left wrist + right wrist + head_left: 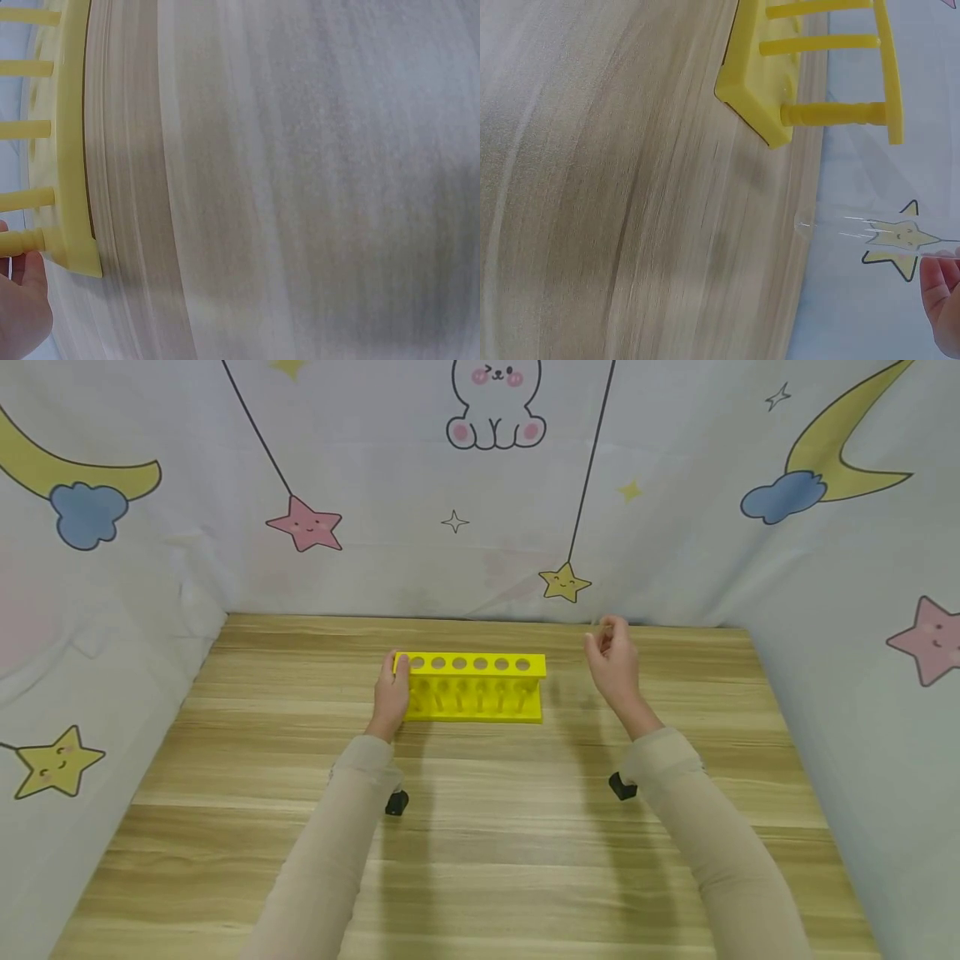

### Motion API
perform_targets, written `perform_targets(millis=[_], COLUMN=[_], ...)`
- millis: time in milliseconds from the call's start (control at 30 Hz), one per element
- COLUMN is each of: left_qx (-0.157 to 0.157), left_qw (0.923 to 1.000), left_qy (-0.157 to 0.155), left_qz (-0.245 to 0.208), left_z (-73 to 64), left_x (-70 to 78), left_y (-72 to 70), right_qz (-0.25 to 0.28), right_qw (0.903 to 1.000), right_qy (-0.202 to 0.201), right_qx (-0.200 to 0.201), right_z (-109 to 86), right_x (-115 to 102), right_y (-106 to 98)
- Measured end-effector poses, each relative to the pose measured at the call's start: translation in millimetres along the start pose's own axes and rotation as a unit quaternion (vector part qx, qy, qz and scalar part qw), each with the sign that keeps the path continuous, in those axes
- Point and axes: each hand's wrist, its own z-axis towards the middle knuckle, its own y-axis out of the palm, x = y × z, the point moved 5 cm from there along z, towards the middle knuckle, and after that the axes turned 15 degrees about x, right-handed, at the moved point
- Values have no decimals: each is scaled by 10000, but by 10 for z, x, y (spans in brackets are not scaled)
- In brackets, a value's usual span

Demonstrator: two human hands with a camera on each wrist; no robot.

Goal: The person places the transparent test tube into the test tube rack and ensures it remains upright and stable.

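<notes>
A yellow test tube rack stands upright on the wooden table, with a row of round holes along its top and pegs below. My left hand grips the rack's left end; in the left wrist view its fingers are beside the end post. To the right of the rack, apart from it, my right hand is raised. Between its fingertips it pinches a clear test tube, best seen in the right wrist view. The tube's rounded end points down toward the table, and nothing shows inside it.
White cloth printed with stars, moons and a bear hangs behind the table and along both sides. The wooden tabletop extends in front of the rack. A small black device shows under the left wrist, another under the right.
</notes>
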Motion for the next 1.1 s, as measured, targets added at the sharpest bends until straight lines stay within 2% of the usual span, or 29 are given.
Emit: perform_targets(millis=[367, 633, 1100], left_qx=[-3, 51, 56], left_qw=[10000, 9999, 10000], left_qy=[-12, 95, 9], left_qz=[26, 29, 56], left_z=[-9, -7, 2], left_x=[11, 11, -5], left_y=[6, -2, 3], right_qz=[207, 311, 408], right_qw=[9997, 9986, 9976], right_qy=[-59, -356, -526], right_qx=[140, 247, 211], right_z=[-6, 2, 2], right_x=[-14, -124, -240], right_y=[-2, -19, -15])
